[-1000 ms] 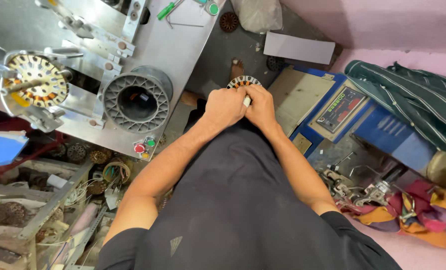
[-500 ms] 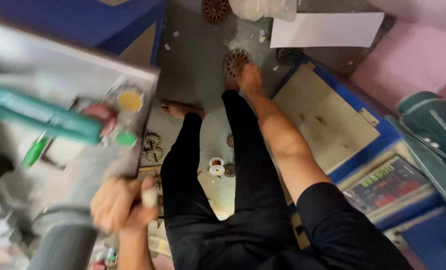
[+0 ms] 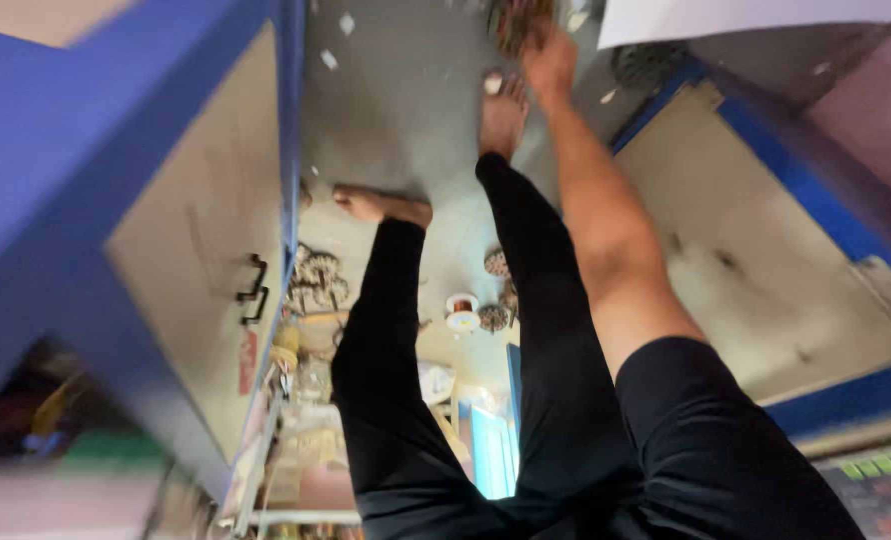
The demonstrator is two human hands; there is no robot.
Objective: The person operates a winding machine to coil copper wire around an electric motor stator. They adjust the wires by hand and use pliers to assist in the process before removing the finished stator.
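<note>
My right hand (image 3: pixel 551 58) stretches far forward along my bare right arm, down to a round metal stator core (image 3: pixel 518 20) on the grey floor at the top edge of the view. The fingers rest on the core and seem to grip its rim, but that area is blurred. My left hand is out of view. My legs in black trousers run up the middle. My bare right foot (image 3: pixel 503 115) is just left of the hand, and my left foot (image 3: pixel 381 205) is further left.
A blue cabinet with a beige door and black handle (image 3: pixel 256 290) fills the left. A beige board in a blue frame (image 3: pixel 766 250) lies right, under a white sheet (image 3: pixel 746 15). A copper wire spool (image 3: pixel 463 310) and more stator cores (image 3: pixel 316 272) lie between.
The view has swung down and left, so the grey machine table is gone and the blue cabinet has come in. My left hand has left the view. My right hand stays at the core.
</note>
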